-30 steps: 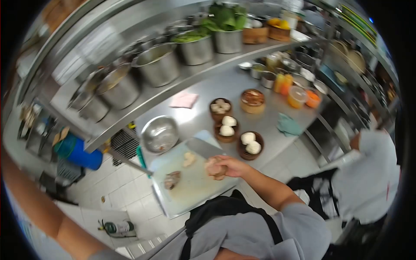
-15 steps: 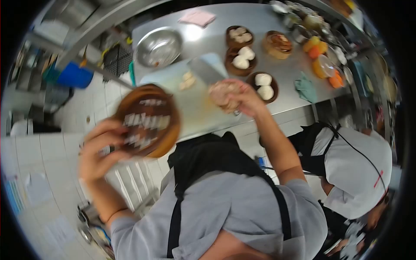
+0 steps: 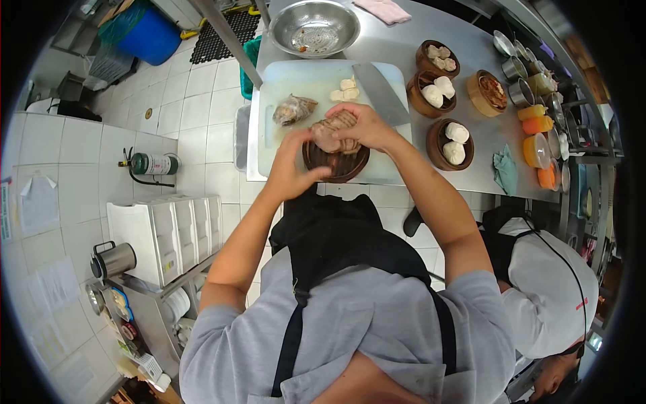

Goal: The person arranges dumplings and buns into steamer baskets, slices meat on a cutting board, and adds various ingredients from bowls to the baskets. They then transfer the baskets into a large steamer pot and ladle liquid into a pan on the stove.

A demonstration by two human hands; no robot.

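A bundle of sliced meat [image 3: 331,132] is held in my right hand [image 3: 369,128] above a round brown steamer basket [image 3: 344,168]. My left hand [image 3: 291,167] is at the basket's left side, its fingertips against the meat and its thumb stretched out over the basket. The basket is at the near edge of a white cutting board [image 3: 277,75]; meat and fingers hide part of its inside. On the board, a lump that looks wrapped in plastic [image 3: 294,110] lies left of the meat. Pale round pieces [image 3: 344,90] and a broad cleaver [image 3: 381,95] lie beyond my hands.
Right of the board stand steamer baskets with white buns [image 3: 434,94] and small dumplings, and one with brown food [image 3: 490,93]. A metal bowl [image 3: 314,28] stands behind. Sauce bottles [image 3: 536,125] and a green cloth [image 3: 505,168] are at right. A co-worker [image 3: 548,283] bends nearby.
The steamer basket has come from the left, off the board, to beneath the meat. My left hand moved right with it. The meat has shifted slightly left, and the plastic-wrapped lump is now visible.
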